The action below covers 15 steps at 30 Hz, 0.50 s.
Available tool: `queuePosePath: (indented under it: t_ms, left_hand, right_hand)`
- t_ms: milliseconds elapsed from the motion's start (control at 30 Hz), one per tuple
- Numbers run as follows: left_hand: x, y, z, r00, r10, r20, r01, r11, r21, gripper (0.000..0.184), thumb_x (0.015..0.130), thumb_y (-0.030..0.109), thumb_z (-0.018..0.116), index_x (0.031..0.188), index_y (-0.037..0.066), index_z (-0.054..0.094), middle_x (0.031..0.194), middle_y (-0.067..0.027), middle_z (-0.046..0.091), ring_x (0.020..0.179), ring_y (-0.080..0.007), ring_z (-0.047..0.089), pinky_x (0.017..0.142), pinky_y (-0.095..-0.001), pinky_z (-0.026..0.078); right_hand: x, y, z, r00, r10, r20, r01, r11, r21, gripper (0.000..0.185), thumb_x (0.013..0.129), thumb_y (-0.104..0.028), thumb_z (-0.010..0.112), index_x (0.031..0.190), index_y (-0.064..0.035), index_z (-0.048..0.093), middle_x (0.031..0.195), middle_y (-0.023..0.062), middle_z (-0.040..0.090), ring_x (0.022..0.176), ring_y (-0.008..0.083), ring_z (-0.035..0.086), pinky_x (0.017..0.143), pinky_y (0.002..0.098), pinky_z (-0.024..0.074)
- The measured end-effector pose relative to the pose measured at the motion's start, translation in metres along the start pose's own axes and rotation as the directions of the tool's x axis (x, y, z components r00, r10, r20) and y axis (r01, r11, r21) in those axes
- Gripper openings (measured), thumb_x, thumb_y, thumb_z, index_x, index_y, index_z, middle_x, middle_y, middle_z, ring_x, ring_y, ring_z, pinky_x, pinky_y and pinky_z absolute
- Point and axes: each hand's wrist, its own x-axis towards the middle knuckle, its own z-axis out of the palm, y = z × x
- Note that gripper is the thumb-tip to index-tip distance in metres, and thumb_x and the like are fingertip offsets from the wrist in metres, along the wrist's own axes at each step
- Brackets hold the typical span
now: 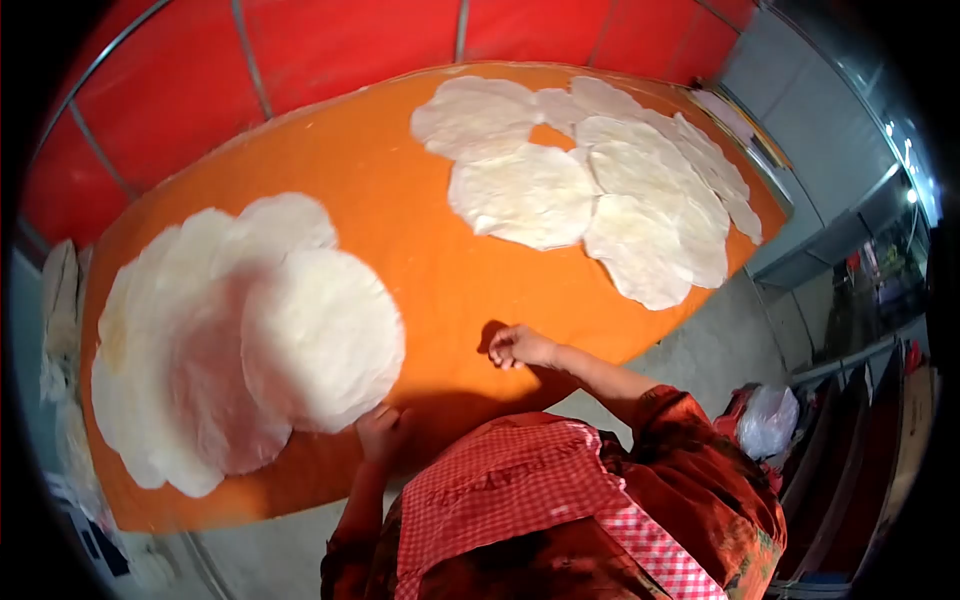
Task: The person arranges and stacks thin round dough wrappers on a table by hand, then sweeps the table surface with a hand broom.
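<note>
A round, thin sheet of pale dough (325, 335) lies on top of a pile of similar sheets (140, 350) at the left of the orange-covered table. My left hand (380, 432) is closed at the near right edge of that top sheet, its fingertips partly hidden against the rim. To the right, my right hand (520, 347) hovers low over the orange cover (440, 270), fingers curled in, with no object visible in them. A shadow falls across the left pile.
Several more dough sheets (525, 195) overlap at the far right of the table. Red panels (350, 50) with metal bars rise behind. Papers or boards (740, 125) lie at the right corner. A clear plastic bag (768, 420) stands at the right, off the table.
</note>
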Motion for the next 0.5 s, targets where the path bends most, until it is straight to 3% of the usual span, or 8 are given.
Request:
queuePosePath:
  t_ms: [133,167,233,267,300,367,400,500]
  left_hand:
    - [0.027,0.034,0.020,0.994,-0.011,-0.108,0.003,0.997,-0.071,0.028,0.080,0.015,0.070,0.061,0.005,0.051,0.064,-0.0109,0.052,0.058,-0.0305,0.054,0.051,-0.0385,0.044]
    - [0.039,0.043,0.026,0.989,-0.022,-0.149,0.008,0.996,-0.092,0.027,0.080,0.014,0.069,0.062,0.005,0.051,0.064,-0.0110,0.053,0.059,-0.0307,0.054,0.052,-0.0382,0.044]
    - [0.040,0.035,0.060,0.983,-0.131,-0.131,0.122,0.990,-0.073,0.023,0.082,0.015,0.067,0.067,0.004,0.054,0.067,-0.0117,0.055,0.061,-0.0308,0.055,0.054,-0.0388,0.044]
    - [0.042,0.034,0.073,0.980,-0.157,-0.121,0.154,0.987,-0.032,0.022,0.083,0.015,0.067,0.069,0.003,0.055,0.068,-0.0122,0.056,0.061,-0.0306,0.055,0.055,-0.0390,0.045]
    - [0.042,0.032,0.082,0.976,-0.188,-0.112,0.191,0.982,0.010,0.022,0.084,0.016,0.067,0.071,0.002,0.056,0.069,-0.0127,0.057,0.061,-0.0304,0.055,0.055,-0.0391,0.045]
    - [0.050,0.043,0.081,0.976,-0.205,-0.078,0.215,0.965,0.153,0.019,0.084,0.015,0.066,0.072,0.003,0.056,0.070,-0.0141,0.057,0.062,-0.0329,0.055,0.056,-0.0406,0.045]
    - [0.052,0.047,0.081,0.965,-0.253,-0.072,0.262,0.946,0.190,0.019,0.083,0.015,0.066,0.072,0.004,0.056,0.070,-0.0142,0.057,0.062,-0.0335,0.056,0.056,-0.0411,0.045]
    - [0.045,0.046,0.086,0.945,-0.309,-0.108,0.325,0.926,0.194,0.020,0.081,0.016,0.067,0.069,0.006,0.055,0.069,-0.0134,0.057,0.062,-0.0340,0.056,0.055,-0.0430,0.045]
  right_hand:
    - [0.018,0.002,-0.102,0.920,-0.073,-0.384,0.191,0.941,0.280,0.011,0.091,-0.006,0.054,0.083,-0.0041,0.061,0.073,0.0054,0.063,0.061,0.0130,0.060,0.050,0.0256,0.0470]
    - [0.018,-0.002,-0.128,0.841,0.007,-0.540,0.212,0.916,0.341,0.004,0.089,-0.007,0.057,0.086,-0.0054,0.060,0.075,0.0061,0.063,0.063,0.0141,0.061,0.051,0.0274,0.0480]
    - [0.033,0.015,-0.194,0.730,-0.051,-0.681,0.362,0.875,0.322,0.008,0.086,-0.006,0.059,0.093,-0.0079,0.055,0.080,0.0070,0.062,0.065,0.0172,0.060,0.052,0.0296,0.0487]
    - [0.040,0.012,-0.218,0.644,0.068,-0.762,0.360,0.852,0.379,0.009,0.084,-0.002,0.058,0.092,-0.0064,0.055,0.076,0.0074,0.061,0.061,0.0178,0.058,0.050,0.0298,0.0481]
    - [0.041,0.013,-0.240,0.597,0.082,-0.798,0.331,0.881,0.338,0.004,0.082,-0.002,0.059,0.081,-0.0033,0.056,0.066,0.0074,0.058,0.052,0.0175,0.054,0.044,0.0304,0.0432]
    - [0.048,0.017,-0.270,0.632,0.132,-0.764,0.191,0.928,0.319,0.019,0.082,-0.003,0.061,0.065,-0.0023,0.053,0.055,0.0072,0.053,0.043,0.0172,0.048,0.037,0.0322,0.0353]
    - [0.052,0.020,-0.282,0.657,0.153,-0.739,0.209,0.904,0.374,0.030,0.082,-0.005,0.063,0.056,-0.0037,0.049,0.050,0.0065,0.048,0.039,0.0174,0.044,0.034,0.0339,0.0288]
    - [0.052,0.006,-0.290,0.672,0.208,-0.711,0.309,0.793,0.525,0.021,0.073,-0.003,0.063,0.056,0.0020,0.052,0.048,0.0110,0.051,0.036,0.0209,0.046,0.033,0.0351,0.0315]
